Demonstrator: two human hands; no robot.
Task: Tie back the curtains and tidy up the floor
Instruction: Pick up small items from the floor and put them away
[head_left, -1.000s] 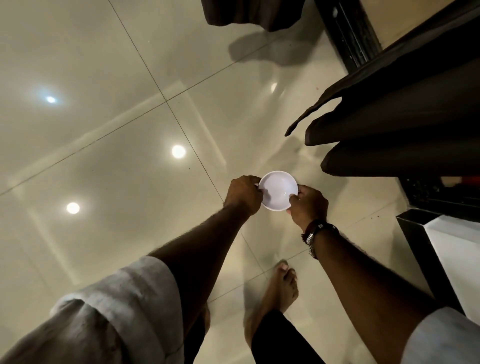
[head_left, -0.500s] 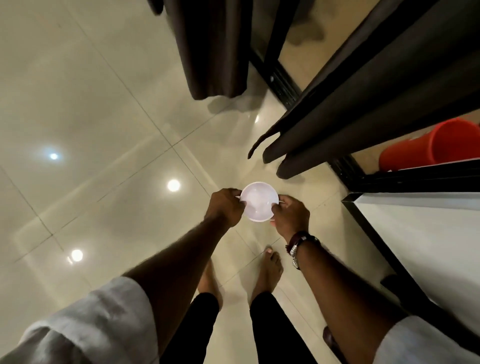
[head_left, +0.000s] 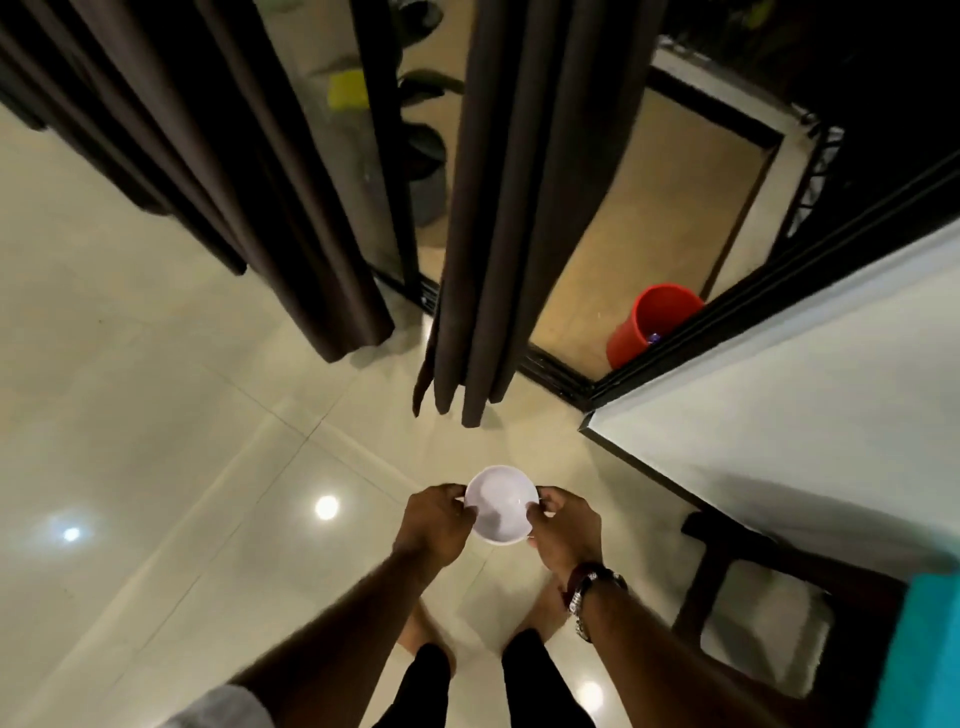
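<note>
bowl (head_left: 501, 505) small, white, held in front of you above the floor (head_left: 156, 467) | left hand (head_left: 435, 519) fingers curled on left rim, right hand (head_left: 563, 525) pinching right rim | likely light, rigid, smooth, could slip or break; keep both rims | curtain (head_left: 498, 260) hangs loose, soft; gather mid-length

Hidden and cut-off parts

The curtains (head_left: 524, 208) ran out past the top edge, tops unseen. The red bucket (head_left: 655, 325) was half hidden behind the door frame (head_left: 779, 291), its contents too small to tell. The feet (head_left: 540, 608) were blurred; the teal cloth (head_left: 924, 654) was cut off at the right.
</note>
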